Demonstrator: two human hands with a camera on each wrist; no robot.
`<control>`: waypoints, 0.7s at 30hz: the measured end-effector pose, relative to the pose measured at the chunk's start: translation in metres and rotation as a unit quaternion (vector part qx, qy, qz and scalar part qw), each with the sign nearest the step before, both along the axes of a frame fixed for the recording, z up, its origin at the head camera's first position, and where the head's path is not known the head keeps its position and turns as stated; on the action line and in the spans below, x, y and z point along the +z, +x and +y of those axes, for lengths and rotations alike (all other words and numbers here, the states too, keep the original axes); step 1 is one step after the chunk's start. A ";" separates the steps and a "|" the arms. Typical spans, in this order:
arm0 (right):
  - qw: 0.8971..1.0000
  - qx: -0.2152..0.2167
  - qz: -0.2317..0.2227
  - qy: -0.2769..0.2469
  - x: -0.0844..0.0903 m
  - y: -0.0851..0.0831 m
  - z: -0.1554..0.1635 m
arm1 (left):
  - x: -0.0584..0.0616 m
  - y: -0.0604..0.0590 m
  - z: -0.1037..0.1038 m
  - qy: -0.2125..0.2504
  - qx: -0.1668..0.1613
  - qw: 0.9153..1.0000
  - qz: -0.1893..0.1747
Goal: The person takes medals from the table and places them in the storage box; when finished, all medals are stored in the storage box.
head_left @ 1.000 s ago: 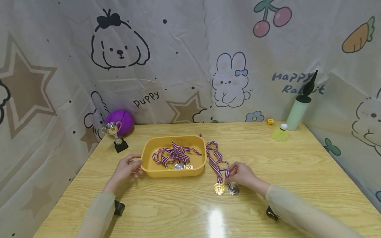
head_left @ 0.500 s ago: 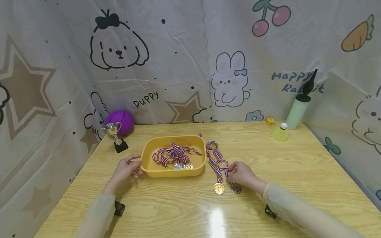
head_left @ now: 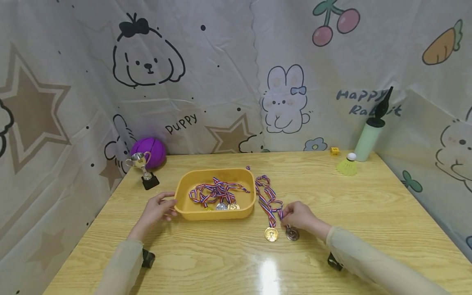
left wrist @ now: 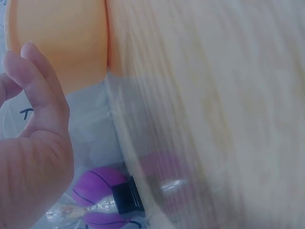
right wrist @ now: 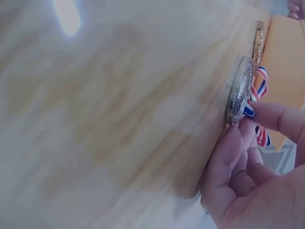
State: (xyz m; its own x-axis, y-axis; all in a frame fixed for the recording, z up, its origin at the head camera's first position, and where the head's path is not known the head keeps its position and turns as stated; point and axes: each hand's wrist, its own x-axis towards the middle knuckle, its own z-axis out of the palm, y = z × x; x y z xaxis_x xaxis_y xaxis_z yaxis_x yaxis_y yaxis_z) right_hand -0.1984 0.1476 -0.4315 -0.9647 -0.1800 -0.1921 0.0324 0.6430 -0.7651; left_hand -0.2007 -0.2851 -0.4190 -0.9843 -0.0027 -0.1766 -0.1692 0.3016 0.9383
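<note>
My left hand (head_left: 156,209) rests against the left end of a yellow plastic basin (head_left: 217,214); in the left wrist view its fairly straight fingers (left wrist: 40,88) lie along the basin's wall. Inside the basin are a tangled striped ribbon (head_left: 221,189), a silver medal (head_left: 221,206) and a gold medal (head_left: 234,207). To the right of the basin, my right hand (head_left: 300,216) pinches the striped ribbon just above a dark silver medal (head_left: 292,233), which lies on the table. Beside it lies another gold medal (head_left: 271,234) with its ribbon (head_left: 264,200) stretched toward the back.
At the back left stand a small trophy cup (head_left: 141,164) and a purple ball (head_left: 154,151). A yellow shuttlecock (head_left: 347,166), a yellow die (head_left: 334,151) and a pale green pump (head_left: 368,141) stand at the back right, before a printed cloth (head_left: 228,90).
The dark silver medal has shifted slightly to the right, with my right hand on its ribbon, and then stayed put. My left hand and the basin have not visibly moved.
</note>
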 end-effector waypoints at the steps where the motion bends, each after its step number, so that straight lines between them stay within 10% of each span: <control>1: 1.000 0.000 -0.001 -0.007 0.000 0.000 0.001 | 0.000 0.000 0.000 -0.001 -0.001 1.000 0.000; 21: 0.983 -0.021 -0.075 -0.168 -0.004 -0.002 0.015 | 0.001 0.000 0.002 0.005 0.001 1.000 -0.002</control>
